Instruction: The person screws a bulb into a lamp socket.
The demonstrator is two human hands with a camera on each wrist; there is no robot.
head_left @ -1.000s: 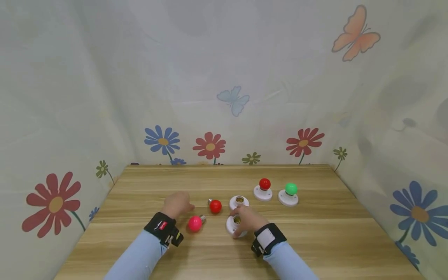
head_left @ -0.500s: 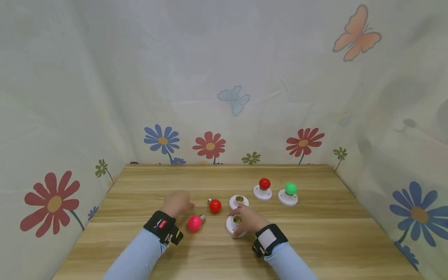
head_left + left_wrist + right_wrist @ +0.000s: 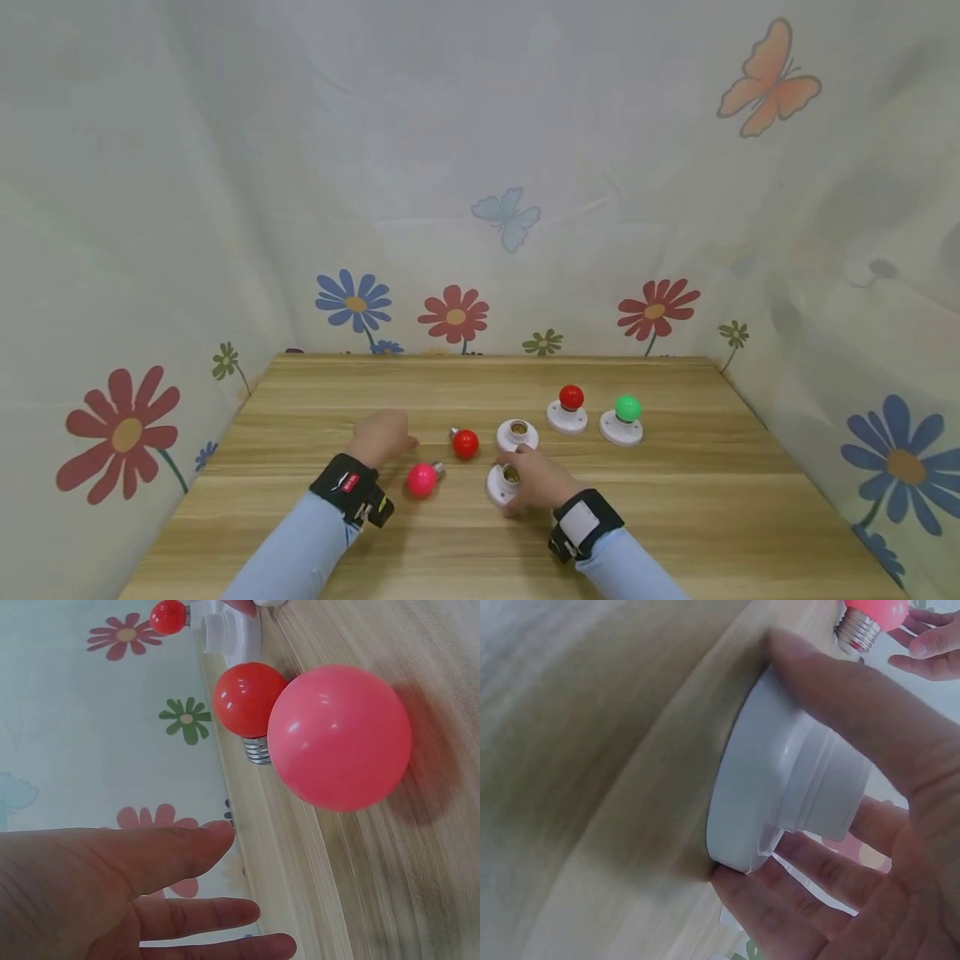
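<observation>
My right grip (image 3: 542,479) has the near white holder (image 3: 495,488) by the rim of its round base, thumb on 1 edge and fingers curled round the opposite side, closed only as far as that width allows. I'd judge I hold it so low to steady it against the surface (image 3: 712,533) while leaving its socket uncovered. My left grip (image 3: 381,436) has hold of nothing: thumb and fingers are spread loose and nearly straight, beyond the pink bulb (image 3: 422,481) and left of the loose red bulb (image 3: 465,444).

Those 2 bulbs lie on their sides, probably because their round globes give no flat foot to stand on; lying between my hands, they seem placed within easy reach. The far white holder (image 3: 507,439) sits flat just behind the gripped 1, its socket facing up with no bulb. Farther right, the mounted red bulb (image 3: 571,397) and the green bulb (image 3: 627,408) stand upright, each supported by its own base.

On my left wrist strap (image 3: 326,479), a red tag (image 3: 350,482) carries pale lettering too small to read. The white patch (image 3: 579,522) on my right wrist strap shows no readable writing.
</observation>
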